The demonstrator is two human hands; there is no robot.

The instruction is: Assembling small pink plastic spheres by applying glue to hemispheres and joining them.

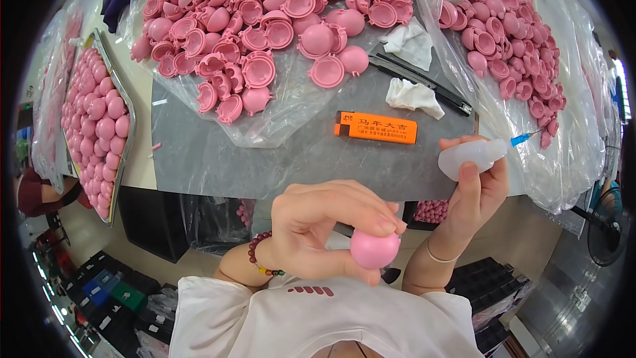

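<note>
Between the thumb and fingers of my left hand [318,222] is a pink plastic ball [375,248], held just off the table's front edge. My right hand [478,192] is wrapped round a white squeeze bottle [469,158]; its blue needle tip [521,139] points away to the right. Ahead on the grey table lie many loose pink half-shells [258,68], some cupped upward and some dome up. A second heap of pink shells [510,33] is at the far right on clear plastic.
An orange lighter [376,127] lies mid-table. Behind it are a black utility knife [424,79] and crumpled white tissues [415,97]. A tray of pink balls [99,119] stands at the left. Clear plastic sheeting [556,179] hangs over the right edge.
</note>
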